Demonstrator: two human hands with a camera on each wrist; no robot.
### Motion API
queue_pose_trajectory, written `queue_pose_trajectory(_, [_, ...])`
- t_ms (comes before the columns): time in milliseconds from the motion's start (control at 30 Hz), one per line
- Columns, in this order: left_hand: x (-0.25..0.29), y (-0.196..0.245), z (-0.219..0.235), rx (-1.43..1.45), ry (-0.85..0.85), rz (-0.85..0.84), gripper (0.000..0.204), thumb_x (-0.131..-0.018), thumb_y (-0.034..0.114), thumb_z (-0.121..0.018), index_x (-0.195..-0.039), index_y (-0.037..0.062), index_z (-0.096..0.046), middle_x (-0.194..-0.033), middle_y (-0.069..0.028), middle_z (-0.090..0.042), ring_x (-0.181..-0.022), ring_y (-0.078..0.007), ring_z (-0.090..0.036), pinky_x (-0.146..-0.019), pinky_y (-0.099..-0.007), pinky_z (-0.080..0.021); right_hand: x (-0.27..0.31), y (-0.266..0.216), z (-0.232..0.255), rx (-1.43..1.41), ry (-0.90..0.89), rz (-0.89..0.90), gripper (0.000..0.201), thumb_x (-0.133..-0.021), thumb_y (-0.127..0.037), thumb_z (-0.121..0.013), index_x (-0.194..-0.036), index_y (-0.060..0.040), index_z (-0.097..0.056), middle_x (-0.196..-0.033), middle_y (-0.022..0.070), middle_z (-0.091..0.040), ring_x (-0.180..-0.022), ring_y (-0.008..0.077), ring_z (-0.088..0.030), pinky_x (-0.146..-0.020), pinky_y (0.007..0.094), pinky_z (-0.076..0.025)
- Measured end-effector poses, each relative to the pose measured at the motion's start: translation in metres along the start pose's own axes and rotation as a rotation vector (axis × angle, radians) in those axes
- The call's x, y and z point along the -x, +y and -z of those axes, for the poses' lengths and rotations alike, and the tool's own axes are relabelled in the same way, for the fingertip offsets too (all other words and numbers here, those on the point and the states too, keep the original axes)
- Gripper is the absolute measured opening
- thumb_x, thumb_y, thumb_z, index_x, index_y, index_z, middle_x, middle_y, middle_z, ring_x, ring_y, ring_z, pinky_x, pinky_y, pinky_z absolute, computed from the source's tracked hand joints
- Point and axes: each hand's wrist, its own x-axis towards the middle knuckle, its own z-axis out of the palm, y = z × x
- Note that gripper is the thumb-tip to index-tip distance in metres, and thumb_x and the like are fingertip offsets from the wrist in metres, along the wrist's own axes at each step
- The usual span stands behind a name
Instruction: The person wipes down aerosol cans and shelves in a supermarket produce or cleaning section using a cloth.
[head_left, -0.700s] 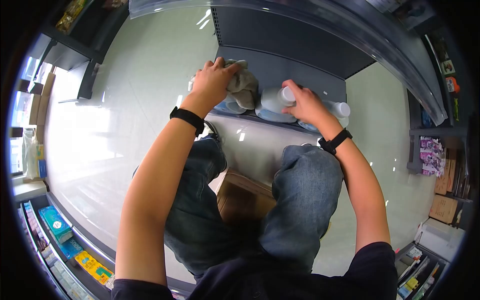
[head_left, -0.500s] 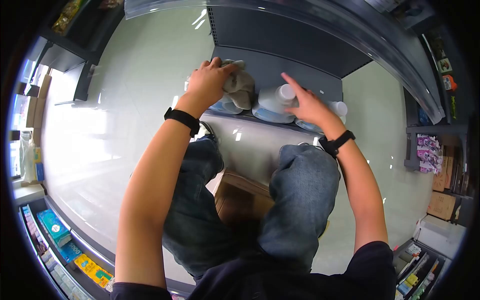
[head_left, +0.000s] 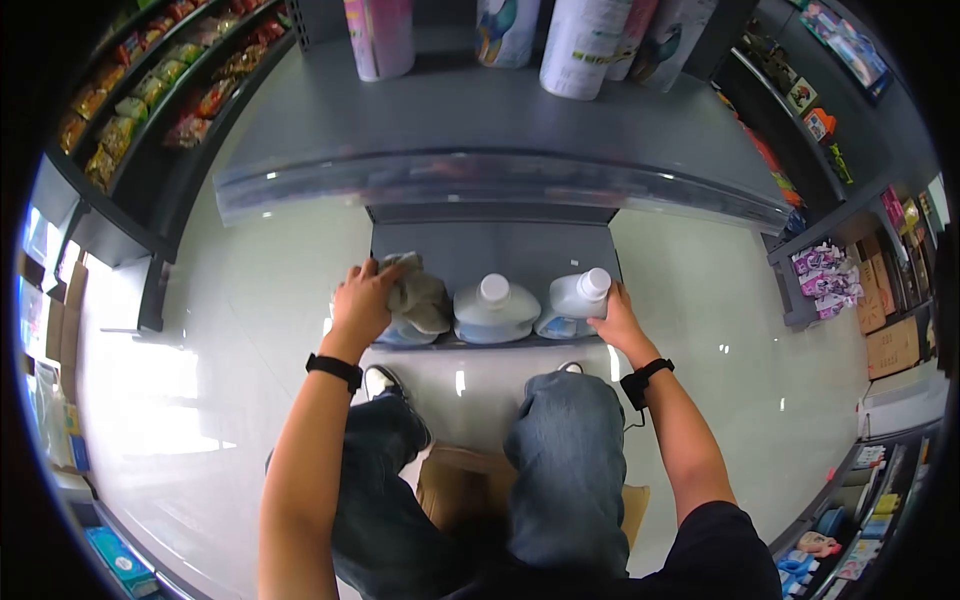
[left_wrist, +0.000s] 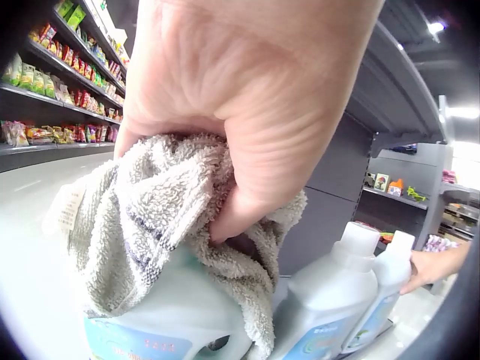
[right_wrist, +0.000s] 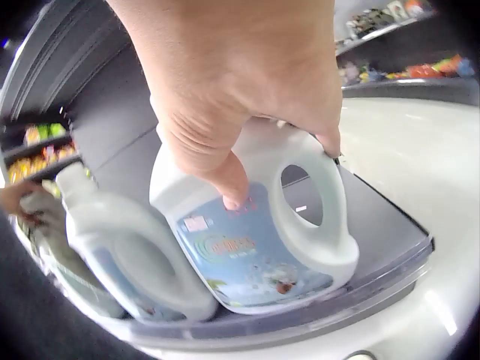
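Three white detergent bottles stand in a row on a low grey shelf (head_left: 500, 255). My left hand (head_left: 365, 298) grips a grey towel (head_left: 418, 298) and holds it on top of the left bottle (head_left: 403, 336). In the left wrist view the left hand (left_wrist: 229, 214) bunches the towel (left_wrist: 150, 225) over that bottle (left_wrist: 165, 326). The middle bottle (head_left: 495, 312) stands free. My right hand (head_left: 612, 322) grips the right bottle (head_left: 572, 300). In the right wrist view the right hand (right_wrist: 277, 165) has its thumb on the label of the bottle (right_wrist: 255, 247), fingers by the handle.
An upper shelf (head_left: 480, 130) overhangs the bottles and carries tall packages (head_left: 578, 40). Snack shelves (head_left: 170, 90) run along the left and more stocked racks (head_left: 835, 280) along the right. A cardboard box (head_left: 465, 485) sits on the glossy floor between my knees.
My right hand left the middle bottle's cap and now grips the right bottle. My left hand stays on the towel. The head view has tilted up to show the upper shelf.
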Motion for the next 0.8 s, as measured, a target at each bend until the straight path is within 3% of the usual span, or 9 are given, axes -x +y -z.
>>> queue_pose_trajectory(100, [0.005,0.005,0.001,-0.021,0.006,-0.001,0.071,-0.076,-0.004,-0.063,-0.138,0.0296,-0.061,-0.121,-0.0092,-0.060,-0.114,-0.0342,-0.059,-0.091,-0.0476,-0.053,-0.003,-0.003,0.006,0.035,-0.108,-0.100,0.087,-0.072,-0.001,-0.083,-0.146,0.0000,-0.038,-0.148,0.0238,-0.041,-0.136,0.0451,-0.043,-0.118,0.0486,-0.038])
queue_pose_trajectory(233, [0.002,0.003,0.003,-0.025,-0.030,0.019,0.071,-0.075,-0.004,-0.063,-0.138,0.0288,-0.061,-0.123,-0.0098,-0.060,-0.115,-0.0347,-0.060,-0.091,-0.0479,-0.053,0.003,-0.005,0.016,0.107,-0.178,-0.078,0.085,-0.072,0.000,-0.083,-0.145,-0.0015,-0.039,-0.145,0.0235,-0.044,-0.135,0.0448,-0.045,-0.115,0.0481,-0.041])
queue_pose_trajectory(333, [0.000,0.004,0.004,-0.019,-0.039,0.028,0.070,-0.076,-0.004,-0.063,-0.138,0.0289,-0.062,-0.125,-0.0100,-0.060,-0.115,-0.0347,-0.060,-0.091,-0.0480,-0.053,0.008,0.003,0.021,0.168,-0.199,-0.016,0.080,-0.074,0.004,-0.078,-0.145,-0.0027,-0.041,-0.139,0.0229,-0.050,-0.129,0.0454,-0.050,-0.108,0.0485,-0.047])
queue_pose_trajectory(400, [0.002,0.005,0.005,-0.019,-0.039,0.029,0.069,-0.076,-0.003,-0.063,-0.137,0.0289,-0.062,-0.126,-0.0101,-0.060,-0.116,-0.0347,-0.059,-0.092,-0.0481,-0.053,0.005,0.013,0.024,0.282,-0.187,0.119,0.079,-0.075,0.011,-0.067,-0.147,-0.0096,-0.042,-0.124,0.0221,-0.058,-0.115,0.0458,-0.059,-0.095,0.0502,-0.054])
queue_pose_trajectory(533, [0.002,0.003,0.010,0.006,-0.056,0.021,0.069,-0.077,-0.003,-0.062,-0.138,0.0292,-0.062,-0.127,-0.0108,-0.059,-0.117,-0.0352,-0.059,-0.092,-0.0482,-0.054,-0.001,0.019,0.031,0.285,-0.178,0.150,0.077,-0.076,0.013,-0.061,-0.147,-0.0102,-0.043,-0.120,0.0209,-0.060,-0.110,0.0454,-0.061,-0.092,0.0512,-0.055])
queue_pose_trajectory(667, [0.003,0.003,0.009,-0.029,-0.056,0.022,0.069,-0.076,-0.002,-0.063,-0.138,0.0297,-0.062,-0.126,-0.0102,-0.059,-0.120,-0.0342,-0.057,-0.092,-0.0489,-0.054,0.003,0.017,0.040,0.332,-0.237,0.034,0.078,-0.076,0.012,-0.063,-0.148,-0.0110,-0.042,-0.128,0.0192,-0.060,-0.115,0.0439,-0.061,-0.094,0.0501,-0.055])
queue_pose_trajectory(733, [0.002,0.006,0.007,-0.023,-0.059,0.032,0.068,-0.076,-0.001,-0.065,-0.137,0.0296,-0.062,-0.123,-0.0094,-0.060,-0.120,-0.0336,-0.057,-0.092,-0.0484,-0.054,0.009,0.008,0.053,0.296,-0.312,-0.012,0.078,-0.075,0.005,-0.072,-0.146,-0.0055,-0.042,-0.138,0.0231,-0.055,-0.121,0.0462,-0.057,-0.100,0.0498,-0.052])
queue_pose_trajectory(767, [0.001,0.007,0.007,0.010,-0.039,0.039,0.066,-0.075,0.000,-0.066,-0.134,0.0278,-0.064,-0.122,-0.0086,-0.060,-0.119,-0.0326,-0.057,-0.093,-0.0479,-0.052,0.012,0.002,0.060,0.267,-0.307,0.073,0.093,-0.075,0.000,-0.078,-0.156,-0.0097,-0.034,-0.146,0.0234,-0.051,-0.126,0.0442,-0.056,-0.103,0.0477,-0.051])
queue_pose_trajectory(800, [-0.001,0.012,0.013,0.017,-0.022,0.037,0.066,-0.075,0.000,-0.066,-0.134,0.0278,-0.064,-0.122,-0.0086,-0.060,-0.119,-0.0326,-0.057,-0.093,-0.0479,-0.052,0.014,0.001,0.066,0.280,-0.296,0.081,0.093,-0.075,0.000,-0.078,-0.156,-0.0097,-0.034,-0.146,0.0234,-0.051,-0.126,0.0442,-0.056,-0.103,0.0477,-0.051])
